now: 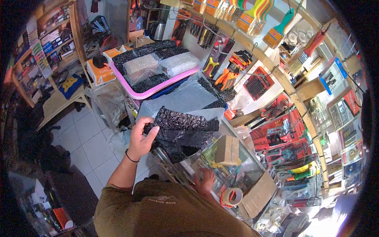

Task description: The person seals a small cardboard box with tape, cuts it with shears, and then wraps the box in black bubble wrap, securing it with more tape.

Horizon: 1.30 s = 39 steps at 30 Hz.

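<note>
Black bubble wrap [181, 128] is pinched at its left edge by my left hand [143, 138], the thumb in front. It hangs partly folded over the counter. My right hand [205, 181] lies on the glass counter top [193, 164] with fingers spread and nothing held. Just beyond that hand stands a small brown cardboard box [227, 151]. A tape roll [231, 196] lies close by at its right, beside a flattened piece of cardboard [258, 195]. Clear bubble wrap [177, 96] spreads behind the black sheet.
A pink-rimmed tray [146, 94] holds bubble-wrapped parcels [179, 64] at the back. Pliers [227, 78], paint brushes [252, 19] and packaged tools hang on the right wall. A wooden bench [59, 102] stands on the tiled floor [89, 146] at left.
</note>
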Motion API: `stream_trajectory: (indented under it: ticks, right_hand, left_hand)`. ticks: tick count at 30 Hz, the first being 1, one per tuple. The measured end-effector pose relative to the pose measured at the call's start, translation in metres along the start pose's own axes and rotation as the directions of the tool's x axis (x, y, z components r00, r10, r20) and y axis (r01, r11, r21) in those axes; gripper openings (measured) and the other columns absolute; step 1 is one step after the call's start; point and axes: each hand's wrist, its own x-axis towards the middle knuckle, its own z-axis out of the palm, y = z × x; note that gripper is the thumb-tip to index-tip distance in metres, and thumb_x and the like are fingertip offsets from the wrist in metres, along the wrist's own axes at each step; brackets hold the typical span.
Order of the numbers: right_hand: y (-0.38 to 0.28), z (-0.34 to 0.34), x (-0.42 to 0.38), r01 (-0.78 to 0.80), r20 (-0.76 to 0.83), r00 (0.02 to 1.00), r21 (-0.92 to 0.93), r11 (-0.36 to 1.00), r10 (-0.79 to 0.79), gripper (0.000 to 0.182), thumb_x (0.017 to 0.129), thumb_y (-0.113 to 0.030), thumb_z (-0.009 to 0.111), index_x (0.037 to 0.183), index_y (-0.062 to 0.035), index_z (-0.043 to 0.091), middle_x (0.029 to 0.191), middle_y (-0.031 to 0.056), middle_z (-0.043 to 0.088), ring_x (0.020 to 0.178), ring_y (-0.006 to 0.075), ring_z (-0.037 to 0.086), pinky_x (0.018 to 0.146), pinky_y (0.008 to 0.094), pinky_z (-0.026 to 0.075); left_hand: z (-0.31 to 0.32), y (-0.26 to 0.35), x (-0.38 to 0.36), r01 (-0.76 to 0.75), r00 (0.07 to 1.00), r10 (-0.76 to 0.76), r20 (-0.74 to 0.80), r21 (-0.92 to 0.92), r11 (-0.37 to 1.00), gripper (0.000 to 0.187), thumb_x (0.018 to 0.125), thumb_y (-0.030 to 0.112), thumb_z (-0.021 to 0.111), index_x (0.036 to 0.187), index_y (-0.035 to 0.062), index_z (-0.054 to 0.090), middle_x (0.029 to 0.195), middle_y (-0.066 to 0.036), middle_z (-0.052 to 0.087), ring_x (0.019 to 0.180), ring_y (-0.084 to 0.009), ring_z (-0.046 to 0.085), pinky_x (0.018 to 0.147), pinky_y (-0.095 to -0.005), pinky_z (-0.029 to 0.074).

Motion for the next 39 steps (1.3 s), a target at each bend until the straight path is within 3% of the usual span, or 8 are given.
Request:
stream_trajectory:
  ticks: [4,8,12,14,18,31,36,39]
  right_hand:
    - [-0.037,-0.035,0.031,-0.199,0.002,0.959,0.715,0.671,0.282,0.056,0.067,-0.012,0.074,0.116,-0.0055,0.048,0.119,0.0159,0.045,0.110,0.0326,0.045,0.091,0.0450,0.038]
    - [-0.109,-0.111,0.089,0.267,-0.248,0.955,0.478,0.837,-0.163,0.060,0.065,-0.010,0.075,0.118,-0.0057,0.046,0.125,0.0175,0.041,0.110,0.0353,0.048,0.096,0.0443,0.035]
    - [-0.103,-0.111,0.099,0.541,-0.089,0.840,0.193,0.819,-0.535,0.052,0.061,-0.007,0.071,0.109,-0.0062,0.052,0.116,0.0117,0.053,0.113,0.0345,0.049,0.099,0.0475,0.030]
    - [-0.109,-0.110,0.086,0.505,-0.084,0.862,0.225,0.833,-0.500,0.046,0.060,-0.004,0.066,0.105,-0.0072,0.058,0.104,0.0074,0.062,0.107,0.0290,0.055,0.101,0.0489,0.027]
    - [-0.114,-0.116,0.074,0.472,0.024,0.875,0.180,0.863,-0.484,0.041,0.064,0.001,0.060,0.104,-0.0090,0.063,0.099,0.0076,0.066,0.095,0.0235,0.062,0.102,0.0485,0.026]
    - [-0.119,-0.141,0.082,0.697,-0.066,0.713,-0.042,0.716,-0.698,0.039,0.062,-0.004,0.064,0.100,-0.0129,0.067,0.091,0.0042,0.064,0.087,0.0204,0.061,0.085,0.0413,0.041]
    - [-0.098,-0.149,0.084,0.496,0.014,0.864,0.150,0.855,-0.503,0.034,0.063,-0.001,0.065,0.096,-0.0089,0.066,0.084,0.0105,0.064,0.079,0.0232,0.063,0.076,0.0351,0.047]
    - [-0.093,-0.158,0.087,-0.080,0.145,0.989,0.418,0.905,0.021,0.021,0.076,0.000,0.060,0.097,-0.0011,0.063,0.086,0.0108,0.066,0.080,0.0188,0.062,0.076,0.0287,0.047]
  left_hand:
    - [-0.004,-0.001,-0.012,-0.068,0.989,0.075,0.126,-0.056,0.996,0.019,0.081,0.010,0.063,0.092,0.0002,0.051,0.094,-0.012,0.058,0.087,-0.0204,0.057,0.078,-0.0315,0.043]
    - [-0.003,0.003,-0.017,-0.046,0.933,0.114,0.341,-0.203,0.978,0.018,0.079,0.008,0.064,0.089,0.0008,0.051,0.095,-0.014,0.059,0.089,-0.0208,0.057,0.079,-0.0314,0.043]
    - [0.001,0.003,-0.025,0.089,0.975,-0.074,0.210,-0.062,0.994,0.015,0.078,0.006,0.063,0.087,0.0016,0.052,0.087,-0.008,0.058,0.082,-0.0164,0.056,0.076,-0.0291,0.043]
    - [0.003,-0.014,-0.027,0.320,0.919,-0.374,-0.125,-0.318,0.892,0.012,0.078,0.003,0.061,0.085,0.0037,0.052,0.078,0.000,0.053,0.073,-0.0099,0.051,0.070,-0.0242,0.040]
    - [-0.010,-0.016,-0.034,0.439,0.814,-0.555,-0.173,-0.443,0.782,0.013,0.077,0.000,0.060,0.083,0.0064,0.051,0.073,0.005,0.047,0.069,-0.0037,0.045,0.063,-0.0185,0.034]
    - [-0.018,-0.029,-0.030,0.449,0.754,-0.557,-0.348,-0.345,0.824,0.010,0.078,0.002,0.062,0.074,0.0055,0.053,0.071,0.006,0.046,0.068,-0.0045,0.041,0.063,-0.0193,0.032]
    - [-0.032,-0.025,-0.035,0.340,0.929,-0.341,-0.143,-0.032,0.940,0.008,0.081,0.009,0.065,0.082,0.0041,0.059,0.071,0.007,0.047,0.063,-0.0030,0.041,0.059,-0.0179,0.033]
    - [-0.044,-0.024,-0.031,0.311,0.945,-0.305,0.115,-0.042,0.949,0.021,0.076,0.013,0.071,0.092,0.0055,0.061,0.070,0.007,0.048,0.059,-0.0022,0.040,0.053,-0.0184,0.032]
